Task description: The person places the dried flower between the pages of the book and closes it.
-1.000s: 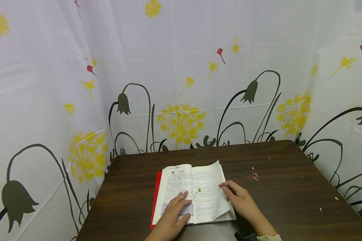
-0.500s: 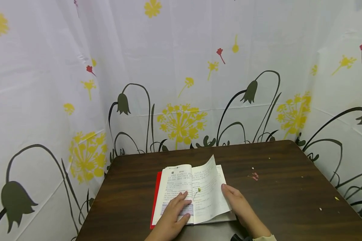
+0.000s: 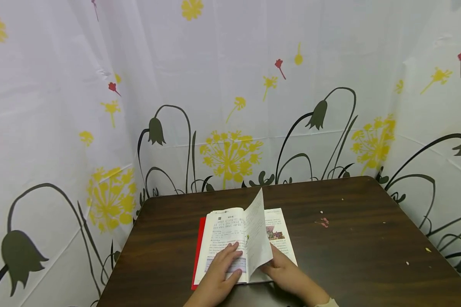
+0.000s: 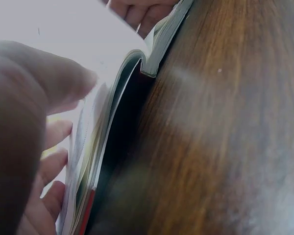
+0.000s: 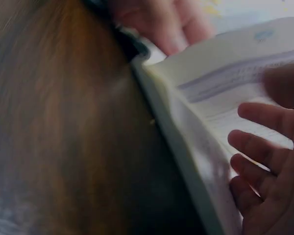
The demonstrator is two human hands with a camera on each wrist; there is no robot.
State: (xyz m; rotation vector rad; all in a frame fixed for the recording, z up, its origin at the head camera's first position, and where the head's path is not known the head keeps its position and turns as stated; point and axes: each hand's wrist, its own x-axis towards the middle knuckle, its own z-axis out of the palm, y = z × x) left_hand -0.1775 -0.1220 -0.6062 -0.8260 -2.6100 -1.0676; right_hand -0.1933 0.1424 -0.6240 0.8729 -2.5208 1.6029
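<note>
An open book [image 3: 227, 228] with printed pages and a red cover edge [image 3: 198, 251] lies on the table. My left hand [image 3: 220, 273] rests on the lower part of the left page, fingers spread. Between the two sides a single leaf [image 3: 257, 238] stands raised, its top corner pointing up. My right hand [image 3: 286, 273] is at the leaf's lower outer edge, fingers partly behind it. In the right wrist view those fingers [image 5: 264, 147] are loosely extended beside the paper. A small yellow-green flower sprig [image 3: 248, 237] shows near the fold, partly hidden by the leaf.
Small pink petals [image 3: 324, 222] lie on the dark wooden table [image 3: 353, 247] to the right of the book, with several tiny white and yellow bits farther out. Behind the table hangs a white curtain [image 3: 215, 76] printed with flowers.
The right hand has moved left, lifting the right-hand leaf and swinging it toward the fold. A page with a coloured picture now shows beneath. The left hand has stayed in place.
</note>
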